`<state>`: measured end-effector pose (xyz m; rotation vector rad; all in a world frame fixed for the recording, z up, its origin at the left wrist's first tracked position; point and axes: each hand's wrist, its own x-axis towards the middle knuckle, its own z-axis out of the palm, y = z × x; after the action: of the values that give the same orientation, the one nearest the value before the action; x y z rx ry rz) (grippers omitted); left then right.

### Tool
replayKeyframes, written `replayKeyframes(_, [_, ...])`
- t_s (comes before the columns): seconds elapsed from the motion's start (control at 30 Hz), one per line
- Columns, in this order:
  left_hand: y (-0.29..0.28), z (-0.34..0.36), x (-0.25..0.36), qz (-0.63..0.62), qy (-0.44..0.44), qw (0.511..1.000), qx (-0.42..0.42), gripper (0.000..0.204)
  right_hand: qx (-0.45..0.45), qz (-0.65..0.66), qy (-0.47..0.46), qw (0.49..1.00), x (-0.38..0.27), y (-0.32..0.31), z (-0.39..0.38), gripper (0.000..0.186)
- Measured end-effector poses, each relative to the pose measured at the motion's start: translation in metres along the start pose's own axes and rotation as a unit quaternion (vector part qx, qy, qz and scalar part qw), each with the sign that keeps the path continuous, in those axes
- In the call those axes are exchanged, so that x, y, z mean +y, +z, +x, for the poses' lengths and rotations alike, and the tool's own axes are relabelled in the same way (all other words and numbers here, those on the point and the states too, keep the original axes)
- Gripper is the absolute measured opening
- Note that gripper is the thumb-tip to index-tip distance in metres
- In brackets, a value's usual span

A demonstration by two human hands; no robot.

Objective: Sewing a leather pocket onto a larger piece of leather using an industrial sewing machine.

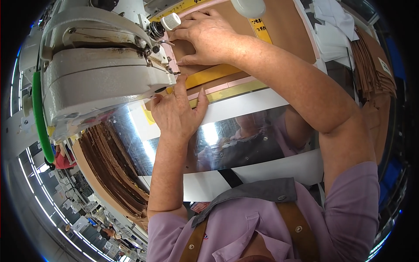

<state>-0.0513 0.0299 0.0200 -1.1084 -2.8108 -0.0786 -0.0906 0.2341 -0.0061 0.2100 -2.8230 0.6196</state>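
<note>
A white industrial sewing machine [91, 87] fills the upper left, its needle area [175, 71] over a brown panel with pink edging [288, 35] and yellow strips [211, 75]. My right hand [203, 39] lies with spread fingers on the panel, right of a white knob [171, 22]. My left hand [176, 109] rests just below the needle area with fingers apart, touching the lower edge of the work; some fingertips are partly hidden by the machine head.
A reflective metal bed [218, 153] lies beneath my arms. Stacked brown pieces stand at left [107, 166] and right [371, 65], with white sheets [331, 39] at upper right. A green tube [40, 118] runs beside the machine. Other people [65, 159] are at far left.
</note>
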Motion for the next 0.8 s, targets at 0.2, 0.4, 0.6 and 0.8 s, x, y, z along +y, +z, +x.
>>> replayKeyframes(0.2, [-0.002, -0.002, 0.011, -0.008, 0.003, 1.0, -0.005, 0.062, -0.001, -0.008, 0.014, 1.0, -0.001, 0.0, 0.001, 0.063])
replayKeyframes(0.4, [-0.002, -0.004, 0.027, -0.037, -0.013, 0.999, -0.023, 0.072, -0.004, -0.022, 0.016, 1.0, -0.003, -0.002, 0.002, 0.06])
replayKeyframes(0.6, [-0.002, -0.001, 0.027, -0.009, -0.007, 0.999, -0.036, 0.075, -0.017, -0.043, 0.008, 0.999, -0.001, -0.003, 0.002, 0.065])
replayKeyframes(0.8, [-0.005, 0.0, 0.027, 0.011, -0.005, 0.999, -0.031, 0.077, -0.011, -0.039, 0.004, 0.999, -0.003, -0.005, 0.002, 0.064])
